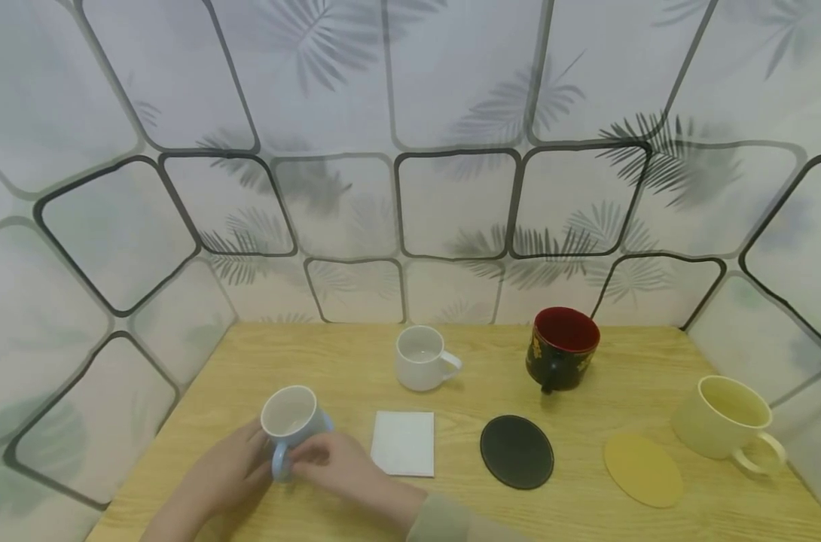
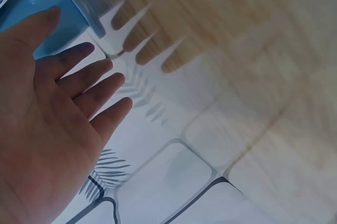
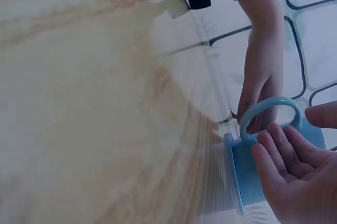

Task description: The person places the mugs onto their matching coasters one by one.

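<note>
A light blue mug (image 1: 300, 430) stands upright at the left of the table, its handle toward me. What looks like a flat blue coaster (image 1: 328, 421) peeks out behind its base. Beside the mug's left side is my left hand (image 1: 224, 467), fingers extended and spread; the left wrist view shows its palm facing the mug. My right hand (image 1: 348, 467) is at the mug's right side near the handle. In the right wrist view, its fingers (image 3: 287, 153) lie against or close to the mug, loosely bent, with the thumb apart from them.
A white mug (image 1: 419, 370) stands behind a white square coaster (image 1: 404, 444). Right of these are a black mug with red inside (image 1: 553, 365), a black round coaster (image 1: 517, 452), a yellow round coaster (image 1: 643, 470) and a pale yellow mug (image 1: 712, 425). Patterned cloth (image 1: 451, 203) surrounds the wooden table (image 1: 343, 354).
</note>
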Demonstrator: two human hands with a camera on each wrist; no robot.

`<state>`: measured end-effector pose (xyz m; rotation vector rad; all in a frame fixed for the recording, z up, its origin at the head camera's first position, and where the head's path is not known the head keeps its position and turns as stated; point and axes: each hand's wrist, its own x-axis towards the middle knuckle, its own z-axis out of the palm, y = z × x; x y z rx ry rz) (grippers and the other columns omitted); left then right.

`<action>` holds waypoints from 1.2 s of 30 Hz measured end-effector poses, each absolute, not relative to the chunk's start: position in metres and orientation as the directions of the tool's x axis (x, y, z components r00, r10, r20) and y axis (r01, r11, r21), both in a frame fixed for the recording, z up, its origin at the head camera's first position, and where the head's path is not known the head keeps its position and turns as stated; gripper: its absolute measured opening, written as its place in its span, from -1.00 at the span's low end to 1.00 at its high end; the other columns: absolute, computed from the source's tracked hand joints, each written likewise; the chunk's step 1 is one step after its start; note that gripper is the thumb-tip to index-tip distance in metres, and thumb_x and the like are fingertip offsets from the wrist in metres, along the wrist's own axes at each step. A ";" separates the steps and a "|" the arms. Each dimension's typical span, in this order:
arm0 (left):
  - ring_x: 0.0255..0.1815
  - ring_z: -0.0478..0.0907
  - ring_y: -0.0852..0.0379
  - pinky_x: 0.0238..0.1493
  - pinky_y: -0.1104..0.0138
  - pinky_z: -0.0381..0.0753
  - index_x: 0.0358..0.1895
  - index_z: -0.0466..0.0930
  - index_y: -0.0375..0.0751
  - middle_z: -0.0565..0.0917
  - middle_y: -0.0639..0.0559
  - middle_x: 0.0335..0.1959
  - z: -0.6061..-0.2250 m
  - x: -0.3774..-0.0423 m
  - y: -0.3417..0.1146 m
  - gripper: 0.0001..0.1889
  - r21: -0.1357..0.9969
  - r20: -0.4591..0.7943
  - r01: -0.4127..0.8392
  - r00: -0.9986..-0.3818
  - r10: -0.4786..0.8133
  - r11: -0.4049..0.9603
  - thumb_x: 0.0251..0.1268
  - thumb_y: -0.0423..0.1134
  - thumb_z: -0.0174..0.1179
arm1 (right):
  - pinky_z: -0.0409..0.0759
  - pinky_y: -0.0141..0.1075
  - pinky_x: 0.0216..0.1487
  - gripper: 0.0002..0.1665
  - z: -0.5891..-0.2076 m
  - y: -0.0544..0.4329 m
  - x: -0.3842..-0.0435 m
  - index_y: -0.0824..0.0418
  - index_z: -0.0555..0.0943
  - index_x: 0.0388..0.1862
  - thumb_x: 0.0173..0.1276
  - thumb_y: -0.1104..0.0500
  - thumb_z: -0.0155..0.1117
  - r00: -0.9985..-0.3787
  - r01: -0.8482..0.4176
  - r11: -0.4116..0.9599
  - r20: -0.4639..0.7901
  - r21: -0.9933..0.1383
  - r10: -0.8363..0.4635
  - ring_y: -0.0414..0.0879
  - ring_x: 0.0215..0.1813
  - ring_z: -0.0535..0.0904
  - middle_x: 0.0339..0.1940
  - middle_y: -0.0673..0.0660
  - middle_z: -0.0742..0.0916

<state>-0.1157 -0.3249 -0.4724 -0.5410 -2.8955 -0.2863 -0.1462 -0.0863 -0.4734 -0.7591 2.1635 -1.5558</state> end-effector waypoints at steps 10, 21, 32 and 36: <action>-0.03 0.76 0.03 0.08 0.04 0.80 0.04 0.71 -0.09 0.79 0.07 -0.05 -0.470 -0.111 -0.322 -0.69 0.072 0.254 0.357 -0.909 0.329 0.931 0.32 -0.08 0.45 | 0.61 -0.55 -0.15 -0.76 -0.476 -0.076 -0.156 0.18 0.80 0.00 0.43 0.12 0.44 -0.796 -0.232 0.248 0.037 -0.940 -0.604 -0.47 -0.21 0.60 -0.09 0.05 0.88; 0.16 0.74 -0.21 0.23 -0.12 0.73 0.22 0.66 -0.30 0.77 -0.19 0.16 -0.461 -0.106 -0.329 -0.54 0.105 0.240 0.324 -0.926 0.293 0.940 0.35 -0.14 0.43 | 0.64 -0.46 -0.12 -0.78 -0.467 -0.057 -0.167 0.14 0.80 0.00 0.44 0.12 0.41 -0.835 -0.170 0.222 0.021 -0.960 -0.549 -0.40 -0.18 0.62 -0.07 0.07 0.86; 0.22 0.70 -0.31 0.28 -0.22 0.67 0.32 0.60 -0.36 0.72 -0.29 0.23 -0.446 -0.101 -0.332 -0.45 0.082 0.240 0.276 -0.938 0.250 0.957 0.37 -0.13 0.43 | 0.82 -0.25 -0.07 -0.72 -0.461 -0.039 -0.178 0.18 0.77 0.09 0.52 0.11 0.34 -0.831 -0.114 0.150 0.012 -0.982 -0.556 -0.09 -0.11 0.76 -0.07 0.14 0.85; 0.25 0.67 -0.33 0.29 -0.24 0.65 0.35 0.58 -0.36 0.70 -0.32 0.27 -0.440 -0.098 -0.329 -0.43 0.078 0.246 0.267 -0.939 0.241 0.960 0.39 -0.12 0.42 | 0.78 -0.33 -0.06 -0.72 -0.456 -0.035 -0.181 0.23 0.76 0.09 0.52 0.13 0.33 -0.836 -0.108 0.132 0.018 -0.985 -0.549 -0.19 -0.13 0.72 -0.05 0.15 0.85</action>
